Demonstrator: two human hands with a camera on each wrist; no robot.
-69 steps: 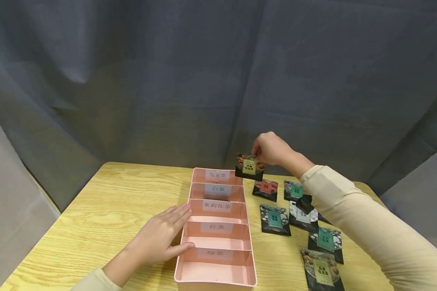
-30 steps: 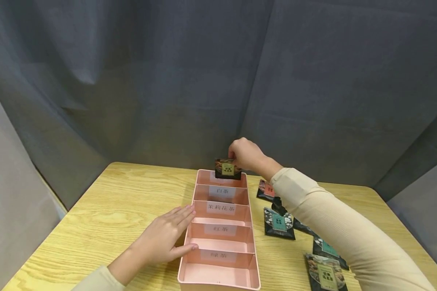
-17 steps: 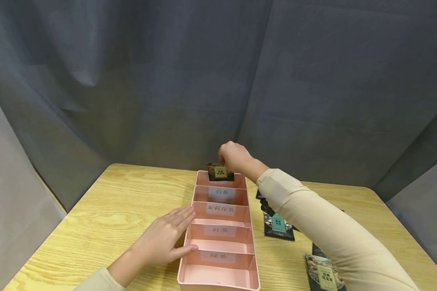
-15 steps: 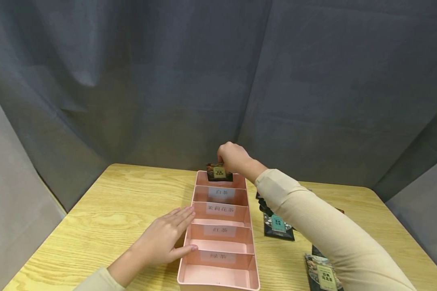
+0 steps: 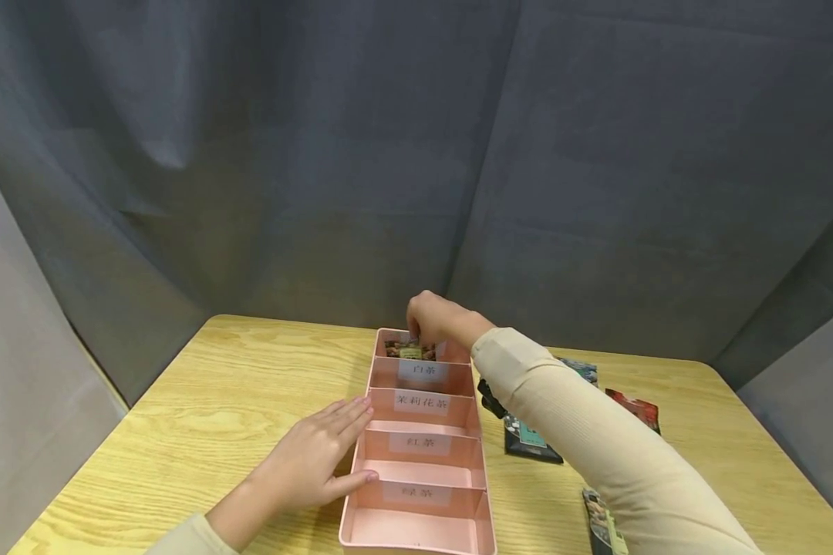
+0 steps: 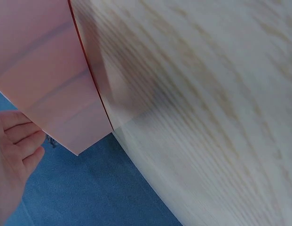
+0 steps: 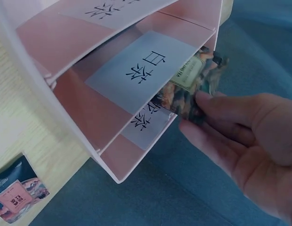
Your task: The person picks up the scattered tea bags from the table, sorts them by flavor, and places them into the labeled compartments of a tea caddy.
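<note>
Sachet (image 7: 190, 89), light and crinkly, pinched at its edge by right hand (image 7: 251, 139) centre frame; left hand (image 5: 312, 462) flat against organiser (image 5: 416, 470).

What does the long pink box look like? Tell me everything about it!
The pink box is a long, open-topped tray that looks like smooth plastic, lying flat on the wooden table. Thin walls split it into five compartments in a row, each with a white paper label printed in black Chinese characters. The left hand rests flat against its left side. The right hand holds a dark tea packet down in the farthest compartment. The four nearer compartments look empty.
</note>
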